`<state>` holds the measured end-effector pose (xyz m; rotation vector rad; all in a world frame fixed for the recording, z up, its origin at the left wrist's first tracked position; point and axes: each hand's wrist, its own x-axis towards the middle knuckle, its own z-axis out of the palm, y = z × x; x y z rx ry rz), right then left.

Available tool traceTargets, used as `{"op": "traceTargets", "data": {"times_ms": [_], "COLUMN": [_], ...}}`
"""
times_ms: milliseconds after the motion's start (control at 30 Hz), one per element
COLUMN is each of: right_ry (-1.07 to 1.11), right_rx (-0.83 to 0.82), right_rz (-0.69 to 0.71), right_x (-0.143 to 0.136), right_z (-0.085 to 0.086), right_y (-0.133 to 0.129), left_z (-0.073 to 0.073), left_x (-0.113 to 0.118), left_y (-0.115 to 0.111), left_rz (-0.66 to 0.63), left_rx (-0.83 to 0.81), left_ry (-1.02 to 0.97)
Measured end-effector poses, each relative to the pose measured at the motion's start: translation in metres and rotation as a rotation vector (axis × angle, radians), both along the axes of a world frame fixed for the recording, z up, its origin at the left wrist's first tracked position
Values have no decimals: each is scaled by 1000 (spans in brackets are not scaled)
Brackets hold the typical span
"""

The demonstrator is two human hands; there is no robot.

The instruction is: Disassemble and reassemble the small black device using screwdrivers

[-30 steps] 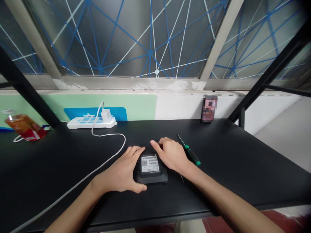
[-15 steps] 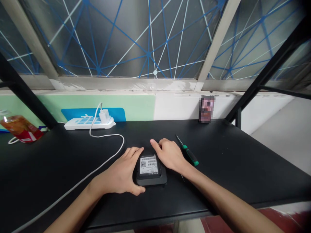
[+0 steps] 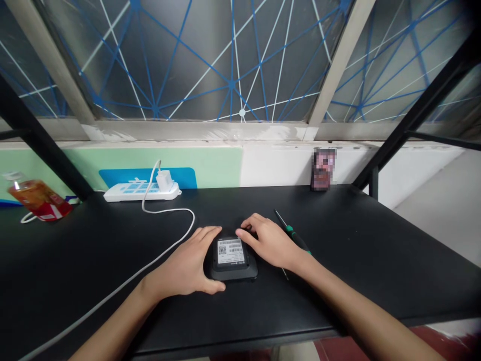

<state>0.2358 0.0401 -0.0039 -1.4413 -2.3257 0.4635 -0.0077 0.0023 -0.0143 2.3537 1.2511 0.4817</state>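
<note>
A flat black device (image 3: 249,271) with rounded corners lies on the desk, its white label with a QR code and barcodes facing up. My left hand (image 3: 185,263) grips its left side, fingers at the far edge and thumb by the near corner. At the far right corner, my right hand (image 3: 276,240) has its fingers bent and its thumb against the device; its fingertips are partly hidden. Right of that hand lies a green-and-black screwdriver (image 3: 294,237), its handle end partly covered by my forearm. A thin metal tip (image 3: 285,274) shows from under my right wrist.
Along the wall sits a white power strip (image 3: 124,192) with a plugged-in charger (image 3: 164,180). Its white cable (image 3: 148,264) curves across the desk's left side. A bottle (image 3: 39,199) lies tilted far left; a phone-like object (image 3: 322,169) leans at the back right.
My right thumb has come down from a raised pose to the device's far corner. The right hand has shifted slightly; the device's near edge looks a little higher in view.
</note>
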Motion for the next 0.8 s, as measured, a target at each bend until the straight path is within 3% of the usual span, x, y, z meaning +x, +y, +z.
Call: {"op": "traceTargets", "data": {"times_ms": [333,800], "right_ry": [48,67], "right_rx": [-108,-75], "right_rz": [423,476], "right_x": [22,21], "right_z": [10,9], "right_y": [-3,-3], "left_z": [3,0], "left_x": [-3,-7], "left_y": [0,-1], "left_rz": [-12,-44], "left_rx": [-50,-62], "left_ry": [-117,-167]}}
